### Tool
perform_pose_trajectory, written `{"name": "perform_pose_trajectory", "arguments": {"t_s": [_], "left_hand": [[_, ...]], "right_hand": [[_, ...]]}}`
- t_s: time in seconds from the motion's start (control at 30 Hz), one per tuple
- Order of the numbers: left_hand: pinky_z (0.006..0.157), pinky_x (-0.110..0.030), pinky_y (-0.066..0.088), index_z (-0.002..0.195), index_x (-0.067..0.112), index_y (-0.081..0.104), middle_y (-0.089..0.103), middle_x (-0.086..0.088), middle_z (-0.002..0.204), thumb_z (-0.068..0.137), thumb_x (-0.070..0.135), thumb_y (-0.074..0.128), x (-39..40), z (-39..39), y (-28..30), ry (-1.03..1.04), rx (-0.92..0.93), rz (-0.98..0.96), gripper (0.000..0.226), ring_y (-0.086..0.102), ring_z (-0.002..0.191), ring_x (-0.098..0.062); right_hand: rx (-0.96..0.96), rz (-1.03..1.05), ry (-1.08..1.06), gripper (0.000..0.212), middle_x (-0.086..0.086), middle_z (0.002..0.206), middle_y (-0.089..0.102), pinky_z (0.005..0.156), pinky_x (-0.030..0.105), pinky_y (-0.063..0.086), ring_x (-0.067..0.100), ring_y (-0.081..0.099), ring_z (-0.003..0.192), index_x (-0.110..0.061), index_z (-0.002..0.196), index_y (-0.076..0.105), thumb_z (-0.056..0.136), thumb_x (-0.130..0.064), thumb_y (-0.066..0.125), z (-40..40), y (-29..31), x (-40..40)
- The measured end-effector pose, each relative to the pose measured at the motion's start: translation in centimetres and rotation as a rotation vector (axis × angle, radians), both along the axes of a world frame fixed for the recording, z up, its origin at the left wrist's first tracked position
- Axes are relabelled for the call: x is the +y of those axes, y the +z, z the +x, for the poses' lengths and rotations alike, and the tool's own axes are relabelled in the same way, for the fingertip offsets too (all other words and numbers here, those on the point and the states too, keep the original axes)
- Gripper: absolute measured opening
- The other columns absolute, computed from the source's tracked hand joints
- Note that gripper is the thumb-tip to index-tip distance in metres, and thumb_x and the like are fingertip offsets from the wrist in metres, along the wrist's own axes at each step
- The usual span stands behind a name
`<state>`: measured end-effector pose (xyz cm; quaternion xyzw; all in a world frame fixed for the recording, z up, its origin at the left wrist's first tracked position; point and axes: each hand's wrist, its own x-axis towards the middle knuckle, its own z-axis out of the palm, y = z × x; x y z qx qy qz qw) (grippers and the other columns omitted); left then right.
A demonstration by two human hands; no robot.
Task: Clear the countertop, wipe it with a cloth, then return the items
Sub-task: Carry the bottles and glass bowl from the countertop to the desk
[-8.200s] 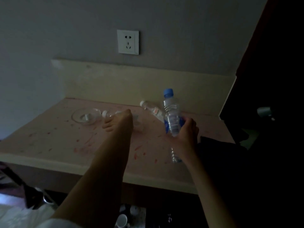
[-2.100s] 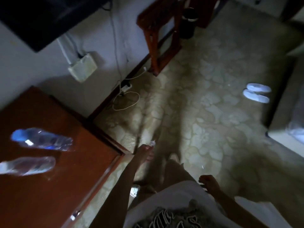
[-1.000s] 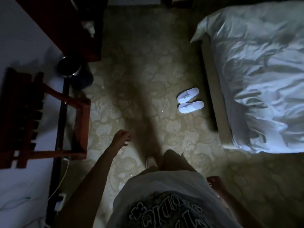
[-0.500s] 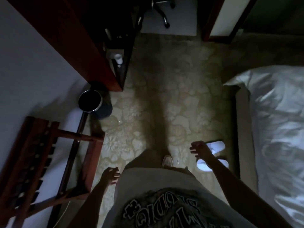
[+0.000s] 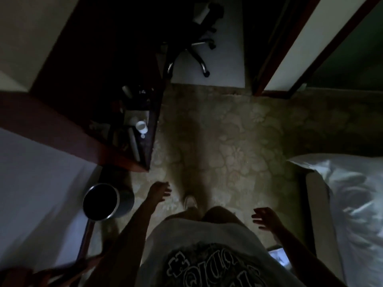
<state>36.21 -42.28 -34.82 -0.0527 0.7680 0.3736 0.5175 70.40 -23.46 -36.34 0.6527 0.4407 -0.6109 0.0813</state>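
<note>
Fingers (image 5: 165,186) spread (both hands), empty, countertop unseen

The view looks straight down the person's front. The left hand (image 5: 159,190) reaches forward toward 12 o'clock at the end of a bare, nearly straight forearm, fingers loosely spread and holding nothing. The right hand (image 5: 266,219) hangs lower at about 4 o'clock from the left one, palm turned inward, fingers splayed toward 9 o'clock, also empty. Both hands are well apart, one on each side of the torso.
</note>
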Motion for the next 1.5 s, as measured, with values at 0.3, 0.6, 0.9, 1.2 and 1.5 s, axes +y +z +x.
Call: {"name": "perform_pose_trajectory", "arguments": {"t_s": [0.3, 0.6, 0.9, 1.2, 1.5], "left_hand": [[0.071, -0.029, 0.047, 0.114, 0.004, 0.058, 0.063, -0.022, 0.114, 0.1, 0.021, 0.05, 22.0, -19.3, 7.2, 0.099, 0.097, 0.241, 0.023, 0.062, 0.082, -0.019], [0.052, -0.024, 0.053, 0.112, -0.005, 0.058, 0.069, -0.024, 0.099, 0.099, 0.02, 0.05, 34.2, -33.1, 23.1, 0.482, 0.527, 0.567, 0.029, 0.069, 0.073, -0.022], [0.041, -0.03, 0.052, 0.11, -0.001, 0.055, 0.071, -0.019, 0.086, 0.1, 0.025, 0.044, 30.9, -42.4, 32.5, 1.001, 0.874, 0.483, 0.03, 0.067, 0.054, -0.024], [0.038, -0.034, 0.052, 0.123, 0.001, 0.043, 0.067, -0.024, 0.095, 0.099, 0.038, 0.048, 25.5, -44.6, 35.8, 1.452, 0.998, 0.187, 0.045, 0.064, 0.043, -0.024], [0.035, -0.036, 0.054, 0.127, -0.008, 0.039, 0.061, -0.025, 0.083, 0.103, 0.036, 0.042, 21.3, -47.1, 38.4, 1.695, 0.845, -0.038, 0.051, 0.062, 0.035, -0.025]], "right_hand": [[0.223, 0.061, 0.018, 0.017, 0.015, 0.101, 0.063, 0.06, 0.027, 0.05, 0.023, 0.061, 0.079, -0.004, 0.113, 0.053, 0.098, -0.011, 0.049, -26.3, 3.0, 19.2], [0.768, 0.377, 0.395, 0.012, -0.021, 0.083, 0.071, 0.077, 0.009, 0.048, -0.01, 0.063, 0.079, -0.024, 0.091, 0.06, 0.093, -0.014, 0.056, -60.8, 16.3, 37.1], [1.278, 0.477, 0.864, 0.031, -0.003, 0.112, 0.065, 0.089, 0.015, 0.046, 0.004, 0.061, 0.104, -0.011, 0.115, 0.058, 0.09, -0.028, 0.064, -83.5, 30.5, 35.0], [1.449, 0.678, 1.317, 0.044, -0.006, 0.119, 0.06, 0.094, 0.021, 0.043, 0.007, 0.056, 0.112, -0.018, 0.117, 0.054, 0.084, -0.045, 0.067, -98.7, 36.2, 26.8], [1.42, 1.088, 1.651, 0.07, 0.012, 0.128, 0.052, 0.099, 0.042, 0.04, 0.031, 0.048, 0.121, -0.009, 0.125, 0.049, 0.078, -0.057, 0.068, -107.2, 38.8, 19.8]]}}
